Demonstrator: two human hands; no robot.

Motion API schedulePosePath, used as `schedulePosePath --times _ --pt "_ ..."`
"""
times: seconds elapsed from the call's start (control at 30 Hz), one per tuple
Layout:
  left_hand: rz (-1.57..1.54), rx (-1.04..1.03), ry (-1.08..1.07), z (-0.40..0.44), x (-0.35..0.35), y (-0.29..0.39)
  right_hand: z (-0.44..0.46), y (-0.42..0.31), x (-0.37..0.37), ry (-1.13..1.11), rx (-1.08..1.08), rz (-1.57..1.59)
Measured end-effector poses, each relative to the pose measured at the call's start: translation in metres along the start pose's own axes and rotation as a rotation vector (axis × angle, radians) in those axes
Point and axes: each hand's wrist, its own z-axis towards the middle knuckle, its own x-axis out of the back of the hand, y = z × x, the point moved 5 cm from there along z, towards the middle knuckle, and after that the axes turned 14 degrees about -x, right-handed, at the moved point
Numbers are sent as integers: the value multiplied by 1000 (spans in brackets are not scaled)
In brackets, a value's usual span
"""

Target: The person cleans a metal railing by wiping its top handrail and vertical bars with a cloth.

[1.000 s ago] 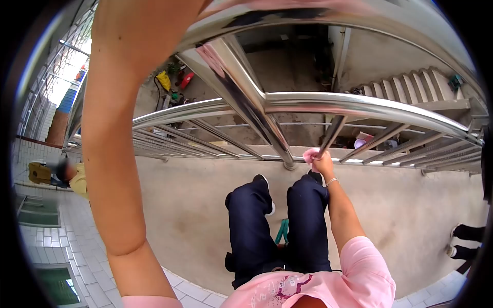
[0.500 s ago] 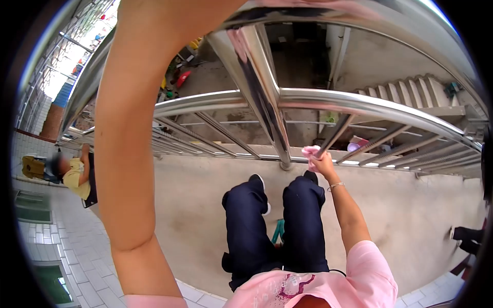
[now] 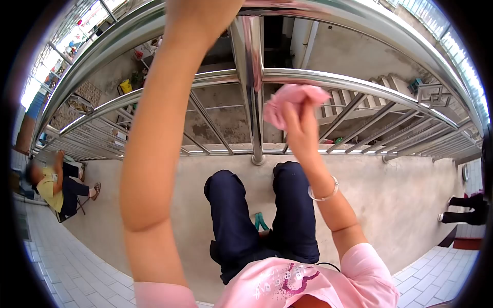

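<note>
My right hand (image 3: pixel 302 131), with a bracelet at the wrist, is closed on a crumpled pink cloth (image 3: pixel 292 97). The cloth is up against the railing's middle rail (image 3: pixel 359 88), right of the shiny upright post (image 3: pixel 253 102). At the top edge my left hand (image 3: pixel 208 18) reaches to the thick top rail (image 3: pixel 318 16). Its fingers are cut off by the frame, so their pose is hidden. Thin metal bars (image 3: pixel 208 115) run between the middle rail and the floor.
I sit on a stool with green legs (image 3: pixel 261 222). At the left, a person in a yellow top (image 3: pixel 50 186) sits by the railing. Another person's dark-trousered legs (image 3: pixel 465 209) show at the right. Beyond the railing lie concrete stairs (image 3: pixel 359 101) and a lower yard.
My right hand has risen with the pink cloth from low on a thin bar to the middle rail. The view has shifted, showing more of both neighbours. My left hand stays up high.
</note>
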Motion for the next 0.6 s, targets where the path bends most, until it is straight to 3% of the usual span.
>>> schedulePosePath --times 0.03,0.07,0.13,0.23,0.3,0.37,0.4,0.47,0.6 --pt "-156 40 121 -18 7 6 0 -3 -18 2 37 -32" --pt "301 -157 53 -39 30 10 1 -2 -38 -23 -6 37" --pt "411 -327 -151 -91 41 26 3 -2 -61 -49 -51 112" --pt "558 57 -397 -217 68 23 9 6 -75 -73 -318 329" --pt "596 385 -497 -316 90 23 13 22 -70 -58 -343 216" --pt "616 572 -564 -377 101 44 12 34 -63 26 -23 -205" --pt "607 579 -565 -397 101 56 7 44 -60 -27 -165 -173" --pt "468 822 -417 -430 97 68 -9 88 -60 -80 -205 -243" --pt "593 791 -410 -439 85 73 -16 120 -60 -134 -217 -355"
